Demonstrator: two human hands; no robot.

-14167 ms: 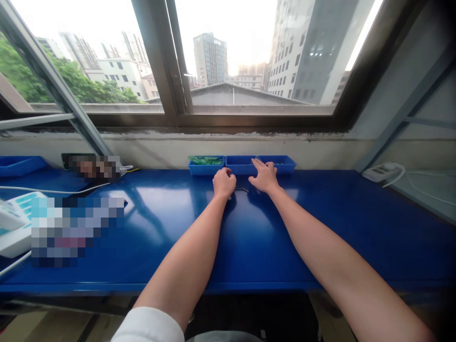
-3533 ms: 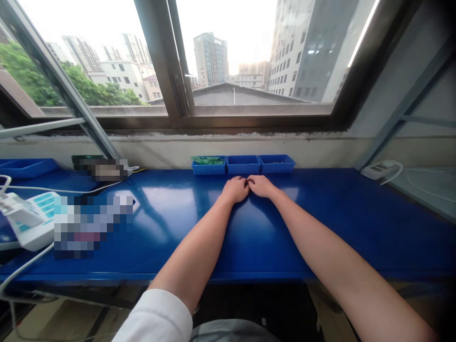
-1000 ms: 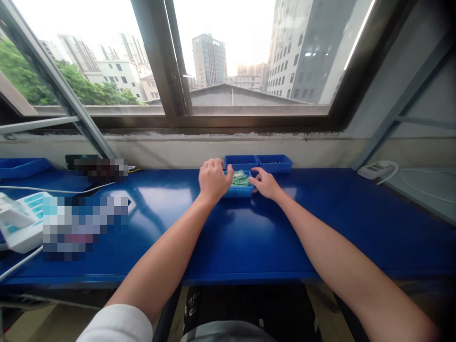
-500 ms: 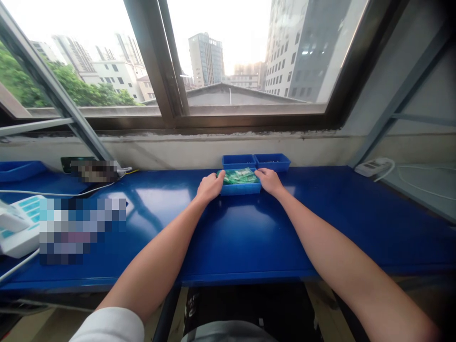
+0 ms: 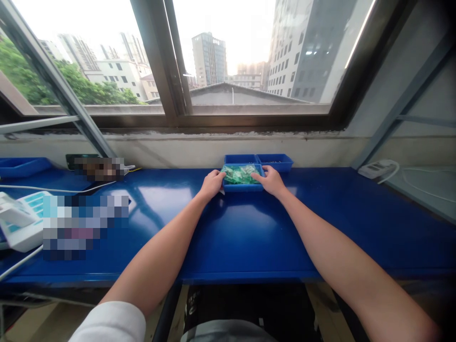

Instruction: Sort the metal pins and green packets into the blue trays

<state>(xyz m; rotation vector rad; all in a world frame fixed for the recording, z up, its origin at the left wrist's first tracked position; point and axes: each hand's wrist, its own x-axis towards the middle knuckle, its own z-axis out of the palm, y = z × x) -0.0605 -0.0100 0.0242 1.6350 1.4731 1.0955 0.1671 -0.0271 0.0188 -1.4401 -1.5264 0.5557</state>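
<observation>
Holding a shallow rectangular blue plastic bin (image 5: 245,187) of shiny green plastic-looking pieces (image 5: 238,175), I have it before me over the glossy blue bench top (image 5: 249,237); whether its base touches, I cannot tell. With the bin as dial centre and the brown-framed window (image 5: 245,57) at twelve, my left hand (image 5: 213,184) grips the end at nine o'clock, my right hand (image 5: 273,182) the one at three, probably to balance the loose load. Both hands pinch the end walls, right thumb lapping over the pieces, lower fingers mostly hidden. A matching blue bin (image 5: 240,159) sits at twelve, another blue bin (image 5: 280,167) between one and two, presumably grouped for easy reach.
</observation>
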